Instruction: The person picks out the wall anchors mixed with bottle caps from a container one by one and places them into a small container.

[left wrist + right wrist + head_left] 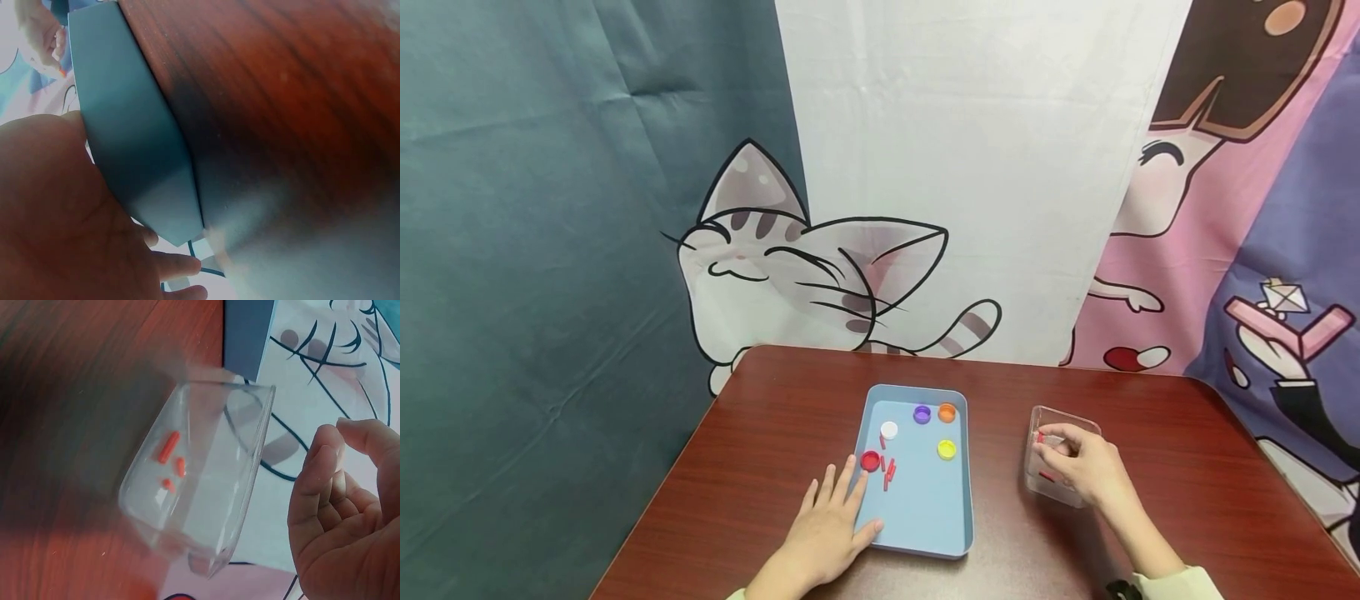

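My left hand point(826, 531) lies with spread fingers over the left edge of a light blue tray point(917, 521); the thumb reaches over its near left corner. My right hand point(1086, 467) pinches a small red stick point(1040, 436) between thumb and fingertips, above a clear plastic box point(1034, 475). Its fingers hide the stick in the right wrist view, while a reddish tip point(62, 73) shows in the left wrist view. Inside the box lie 3 loose red sticks point(169, 447). Several more red sticks point(891, 468) are scattered in the tray beside a red round cap point(870, 461).
Toward the tray's far end sit a white cap point(889, 430), a purple cap point(922, 414), an orange cap point(947, 412) and a yellow cap point(947, 450). Tray and box stand apart on a brown wooden table point(760, 433). Behind it hangs a cartoon-printed curtain point(985, 167).
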Available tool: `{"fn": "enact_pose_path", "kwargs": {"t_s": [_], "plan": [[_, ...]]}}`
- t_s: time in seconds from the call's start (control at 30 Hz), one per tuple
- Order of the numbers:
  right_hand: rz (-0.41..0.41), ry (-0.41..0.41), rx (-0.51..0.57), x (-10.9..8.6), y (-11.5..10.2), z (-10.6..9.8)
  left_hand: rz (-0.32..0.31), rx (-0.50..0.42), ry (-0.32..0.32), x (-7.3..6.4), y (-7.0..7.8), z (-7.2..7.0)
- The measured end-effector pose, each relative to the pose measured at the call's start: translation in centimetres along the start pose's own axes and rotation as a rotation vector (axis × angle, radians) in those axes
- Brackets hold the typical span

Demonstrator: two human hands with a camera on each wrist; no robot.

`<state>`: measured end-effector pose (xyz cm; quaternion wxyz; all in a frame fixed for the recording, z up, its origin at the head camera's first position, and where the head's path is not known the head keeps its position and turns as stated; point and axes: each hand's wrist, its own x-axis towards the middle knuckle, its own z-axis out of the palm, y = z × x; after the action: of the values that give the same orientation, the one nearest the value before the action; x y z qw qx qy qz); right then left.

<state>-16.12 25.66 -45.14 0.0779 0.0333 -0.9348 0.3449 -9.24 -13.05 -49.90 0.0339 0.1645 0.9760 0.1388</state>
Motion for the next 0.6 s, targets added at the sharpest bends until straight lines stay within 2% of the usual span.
{"fn": "enact_pose_path", "kwargs": {"t_s": [0.23,0.43,0.6], "plan": [[0.021,0.010,0.003,-0.5,1.3,-1.0,0.001,0.000,0.002,0.0,0.0,0.0],[0.067,-0.011,0.023,-0.7,2.3,-1.7,-0.001,0.003,-0.005,0.1,-0.1,0.1],[0.053,0.015,-0.032,-0.8,3.0,-2.2,-0.005,0.001,-0.010,0.0,-0.1,0.1]]}}
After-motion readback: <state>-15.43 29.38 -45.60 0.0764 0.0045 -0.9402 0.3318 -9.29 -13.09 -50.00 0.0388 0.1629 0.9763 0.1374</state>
